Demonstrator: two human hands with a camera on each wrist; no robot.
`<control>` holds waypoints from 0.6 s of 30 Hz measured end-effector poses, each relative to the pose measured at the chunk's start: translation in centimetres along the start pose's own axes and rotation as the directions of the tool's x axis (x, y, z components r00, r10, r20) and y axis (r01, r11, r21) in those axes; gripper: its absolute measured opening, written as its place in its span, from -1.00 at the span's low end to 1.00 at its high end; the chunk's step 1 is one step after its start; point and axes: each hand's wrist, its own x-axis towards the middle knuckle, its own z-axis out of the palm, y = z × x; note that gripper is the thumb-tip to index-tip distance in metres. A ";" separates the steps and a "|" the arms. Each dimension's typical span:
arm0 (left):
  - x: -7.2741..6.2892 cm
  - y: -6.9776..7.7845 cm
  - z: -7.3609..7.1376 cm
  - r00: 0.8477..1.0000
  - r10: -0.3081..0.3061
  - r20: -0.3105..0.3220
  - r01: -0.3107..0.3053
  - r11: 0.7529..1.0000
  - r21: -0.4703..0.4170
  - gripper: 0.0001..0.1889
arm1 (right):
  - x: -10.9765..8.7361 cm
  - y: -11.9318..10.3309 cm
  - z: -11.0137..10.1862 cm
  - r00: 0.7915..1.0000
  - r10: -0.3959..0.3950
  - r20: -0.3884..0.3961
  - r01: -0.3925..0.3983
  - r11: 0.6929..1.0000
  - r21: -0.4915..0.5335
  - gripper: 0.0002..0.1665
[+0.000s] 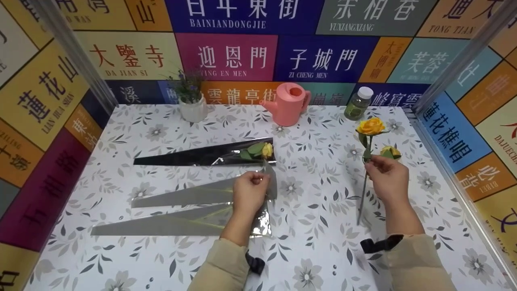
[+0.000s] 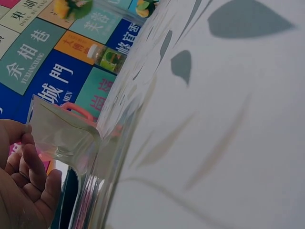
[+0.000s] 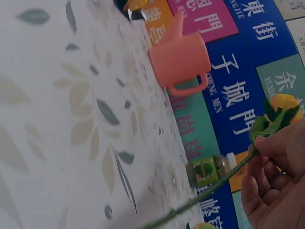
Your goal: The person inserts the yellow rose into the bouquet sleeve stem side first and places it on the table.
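My left hand (image 1: pixel 249 192) pinches the upper edge of a clear-and-grey flower sleeve (image 1: pixel 181 195), lifting its open end; in the left wrist view the raised plastic film (image 2: pixel 64 136) bends from the fingertips. My right hand (image 1: pixel 387 178) pinches the green stem of a yellow rose (image 1: pixel 370 126) just under its leaves, with the bloom up and the stem slanting down. The right wrist view shows the long stem (image 3: pixel 209 191) running from the thumb. Behind the right hand is another yellow rose (image 1: pixel 390 152), partly hidden.
Above the grey sleeve lies a black sleeve (image 1: pixel 190 155) with a yellow rose (image 1: pixel 267 150) in it; below is another grey sleeve (image 1: pixel 161 224). Along the back wall stand a potted plant (image 1: pixel 193 109), a pink watering can (image 1: pixel 287 106) and a white-capped bottle (image 1: pixel 357 106).
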 end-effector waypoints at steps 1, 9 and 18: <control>0.0 0.0 0.0 1.000 0.006 -0.001 -0.006 1.000 -0.006 -0.88 | -0.4 -0.5 0.7 1.000 -0.020 -0.018 0.021 0.997 0.068 -0.64; 0.1 -0.2 0.2 1.000 0.023 -0.005 -0.023 1.000 -0.014 -0.88 | -3.7 -4.2 5.8 0.979 -0.191 -0.078 0.201 0.799 0.566 -0.85; 0.1 -0.2 0.3 1.000 0.015 -0.003 -0.015 1.000 -0.008 -0.87 | -5.7 -7.3 8.1 0.921 -0.370 -0.122 0.342 0.617 0.709 -0.76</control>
